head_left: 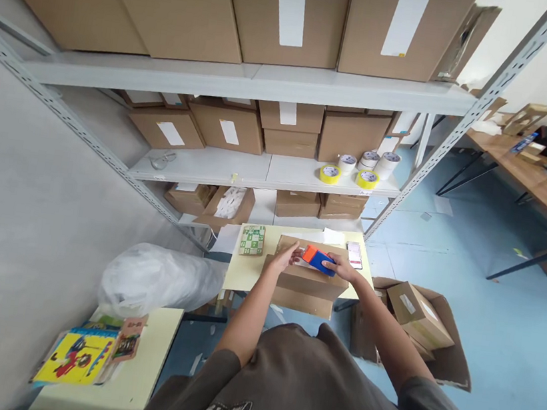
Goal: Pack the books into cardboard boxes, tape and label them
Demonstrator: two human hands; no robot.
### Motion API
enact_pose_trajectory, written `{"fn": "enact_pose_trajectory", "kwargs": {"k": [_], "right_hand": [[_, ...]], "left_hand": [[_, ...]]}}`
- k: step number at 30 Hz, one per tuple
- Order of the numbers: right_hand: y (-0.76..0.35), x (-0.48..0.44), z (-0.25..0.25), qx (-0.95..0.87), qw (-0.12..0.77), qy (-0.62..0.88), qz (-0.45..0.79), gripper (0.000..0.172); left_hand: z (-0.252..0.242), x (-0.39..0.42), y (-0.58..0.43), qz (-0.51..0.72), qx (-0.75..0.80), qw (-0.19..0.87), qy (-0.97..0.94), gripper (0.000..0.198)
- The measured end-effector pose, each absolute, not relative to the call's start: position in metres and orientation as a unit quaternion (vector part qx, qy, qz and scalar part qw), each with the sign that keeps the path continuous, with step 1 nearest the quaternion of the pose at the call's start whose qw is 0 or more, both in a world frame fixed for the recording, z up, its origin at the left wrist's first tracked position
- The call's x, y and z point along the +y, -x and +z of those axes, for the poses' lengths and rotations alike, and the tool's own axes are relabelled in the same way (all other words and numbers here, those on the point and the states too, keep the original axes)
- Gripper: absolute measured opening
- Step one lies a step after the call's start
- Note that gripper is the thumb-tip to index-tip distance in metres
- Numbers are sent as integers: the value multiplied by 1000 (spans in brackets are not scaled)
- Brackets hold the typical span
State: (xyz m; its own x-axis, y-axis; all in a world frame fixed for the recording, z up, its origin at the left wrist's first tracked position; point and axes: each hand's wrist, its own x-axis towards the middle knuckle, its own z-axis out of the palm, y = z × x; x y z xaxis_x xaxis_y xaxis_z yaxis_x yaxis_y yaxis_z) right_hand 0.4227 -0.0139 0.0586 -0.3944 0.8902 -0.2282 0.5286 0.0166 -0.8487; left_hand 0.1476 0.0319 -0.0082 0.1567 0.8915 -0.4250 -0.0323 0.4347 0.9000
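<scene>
An orange-and-blue box-shaped item (322, 262) is held above a cardboard box on the small table. My right hand (340, 267) grips its blue end, thumb on the top face. My left hand (286, 258) is at the orange end with thumb and fingers curved apart; whether the fingertips touch it is too small to tell. Underneath is the brown cardboard box (306, 282), a flap hanging toward me. Left of it lies a green-and-white patterned packet (252, 240); a phone-like device (354, 255) lies to the right.
A metal shelf rack (254, 81) with cartons and tape rolls (329, 174) rises behind the pale table (233, 273). A large open carton (458, 370) with boxes stands on the floor at right. Left are a plastic-wrapped bundle (157, 280) and a side table (153, 350) with books (79, 357).
</scene>
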Motion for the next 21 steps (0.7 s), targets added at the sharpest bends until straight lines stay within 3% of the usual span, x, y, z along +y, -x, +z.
{"fn": "enact_pose_trajectory", "kwargs": {"k": [3, 6, 12, 21], "right_hand": [[-422, -12, 63, -692, 202, 499, 481, 62], [-419, -7, 70, -706, 185, 506, 460, 59], [-400, 4, 83, -752, 114, 573, 305, 46], [-375, -8, 74, -729, 99, 637, 231, 59]], "left_hand": [[-8, 32, -147, 404, 523, 650, -374, 62], [-8, 30, -143, 449, 546, 584, -400, 54], [-13, 20, -144, 489, 623, 454, -409, 40], [-24, 2, -134, 465, 628, 451, -431, 38]]}}
